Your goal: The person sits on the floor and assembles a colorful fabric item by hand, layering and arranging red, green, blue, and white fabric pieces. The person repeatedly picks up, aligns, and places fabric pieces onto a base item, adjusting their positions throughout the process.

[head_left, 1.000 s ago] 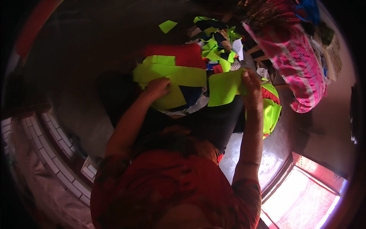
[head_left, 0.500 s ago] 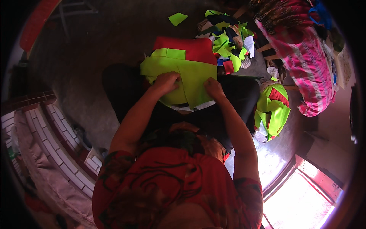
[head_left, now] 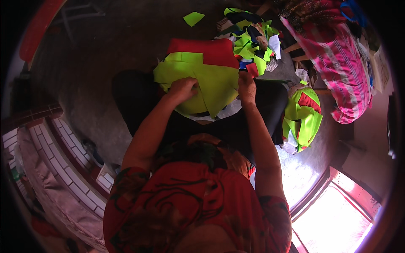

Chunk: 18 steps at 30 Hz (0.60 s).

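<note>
Head view: only one camera here, looking down over the person's lap.
Fabric piece: neon yellow-green fabric piece (head_left: pixel 215 86) lies flat on top of a stack on the lap, far of the body and between the two hands.
Left hand: left hand (head_left: pixel 182 87) rests on the left edge of the piece, fingers curled and pressed onto the cloth; whether they pinch an edge I cannot tell.
Right hand: right hand (head_left: pixel 247 86) sits at the right edge, fingers flat and pointing far, touching the cloth; a pinch cannot be made out.
Key relation: the piece runs left to right between the hands, its pointed corner hanging near, toward the body; both hands are about equally close, one at each end.
Stack below: red fabric piece (head_left: pixel 211 50) and more yellow-green layers show on the far side, under the top sheet.
Scrap heap: pile of fabric scraps (head_left: pixel 251 36) lies far right, just beyond the stack.
Right side: yellow-green bundle (head_left: pixel 303 120) lies on the floor to the right, apart from the lap.
Far right: pink checked cloth (head_left: pixel 337 63) drapes there.
</note>
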Motion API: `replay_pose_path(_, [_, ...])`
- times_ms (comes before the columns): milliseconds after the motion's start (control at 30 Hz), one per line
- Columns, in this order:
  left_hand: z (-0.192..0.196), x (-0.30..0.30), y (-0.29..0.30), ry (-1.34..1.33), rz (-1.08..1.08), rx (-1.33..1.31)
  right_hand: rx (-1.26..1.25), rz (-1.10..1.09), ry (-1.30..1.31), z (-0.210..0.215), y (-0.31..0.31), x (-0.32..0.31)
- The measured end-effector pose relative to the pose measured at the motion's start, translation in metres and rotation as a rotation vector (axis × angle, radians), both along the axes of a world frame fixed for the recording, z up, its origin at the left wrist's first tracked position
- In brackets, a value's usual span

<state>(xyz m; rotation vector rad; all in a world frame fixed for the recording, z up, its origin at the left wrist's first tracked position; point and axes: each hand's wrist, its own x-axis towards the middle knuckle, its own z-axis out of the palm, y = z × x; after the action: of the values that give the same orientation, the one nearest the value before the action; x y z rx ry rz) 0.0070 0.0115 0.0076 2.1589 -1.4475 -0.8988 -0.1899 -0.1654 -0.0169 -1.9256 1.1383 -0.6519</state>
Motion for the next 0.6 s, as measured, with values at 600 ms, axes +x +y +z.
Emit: replay_pose_path(600, [-0.001,-0.007,-0.009,-0.082,-0.093,-0.227,0.088,0.593,0.190,-0.010,0.039,0.014])
